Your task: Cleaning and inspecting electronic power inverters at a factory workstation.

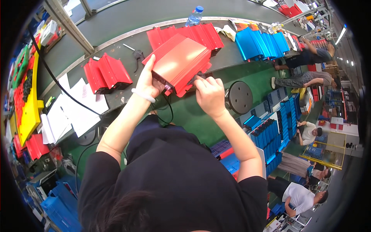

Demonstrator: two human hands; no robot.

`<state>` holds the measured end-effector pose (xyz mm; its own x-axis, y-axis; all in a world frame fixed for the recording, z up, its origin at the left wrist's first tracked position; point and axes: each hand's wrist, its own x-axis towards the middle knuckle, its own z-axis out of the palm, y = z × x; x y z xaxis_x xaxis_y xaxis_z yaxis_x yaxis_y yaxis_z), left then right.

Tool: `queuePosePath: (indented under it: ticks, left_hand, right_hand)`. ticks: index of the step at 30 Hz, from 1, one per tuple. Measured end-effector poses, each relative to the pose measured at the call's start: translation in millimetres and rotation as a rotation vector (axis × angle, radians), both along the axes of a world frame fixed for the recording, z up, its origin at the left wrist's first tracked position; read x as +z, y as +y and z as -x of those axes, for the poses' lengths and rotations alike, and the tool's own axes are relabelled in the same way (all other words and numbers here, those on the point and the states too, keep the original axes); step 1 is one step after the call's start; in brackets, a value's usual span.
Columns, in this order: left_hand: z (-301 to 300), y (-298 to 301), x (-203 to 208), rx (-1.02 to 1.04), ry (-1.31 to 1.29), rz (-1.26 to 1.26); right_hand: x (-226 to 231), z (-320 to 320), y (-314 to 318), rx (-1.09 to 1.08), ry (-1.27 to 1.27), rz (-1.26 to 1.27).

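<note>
A red ribbed metal case (179, 58), box-shaped, is held up tilted in front of me. My left hand (150, 82), with a white band at the wrist, grips its left side, the thumb on top and the other fingers underneath. At the case's lower right end is my right hand (210, 94), its fingers closed in a pinch on a small dark piece I cannot make out. A black cable hangs below the case, and where it ends is hidden. Behind the held case, more red cases (206, 36) stand on the dark bench (123, 62).
Two red cases (108, 73), dark pliers (137, 56) and paper sheets (87, 100) lie on the bench to the left. A capped water bottle (194, 17) stands at the back; blue cases (259, 43) are at right. A round stool (239, 97) is close by. Several people are farther right.
</note>
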<state>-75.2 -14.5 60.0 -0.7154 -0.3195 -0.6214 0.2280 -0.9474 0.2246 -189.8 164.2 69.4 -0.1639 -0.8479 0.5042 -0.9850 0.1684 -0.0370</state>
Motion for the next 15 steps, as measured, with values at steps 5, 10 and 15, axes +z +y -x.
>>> queuePosePath:
  ticks: [5,10,15]
  left_hand:
    - [3.9,-1.6,-0.5,0.099,0.011,-0.034]
    - [-5.5,-2.3,-10.8,0.027,0.069,-0.05]
    - [3.3,-0.1,-15.2,0.048,0.117,-0.038]
  right_hand:
    - [-5.7,-41.8,-0.5,0.118,-0.271,0.037]
    - [-8.0,-46.7,5.3,0.228,-0.572,-0.035]
    - [-31.1,-61.0,11.7,0.306,-0.816,-0.19]
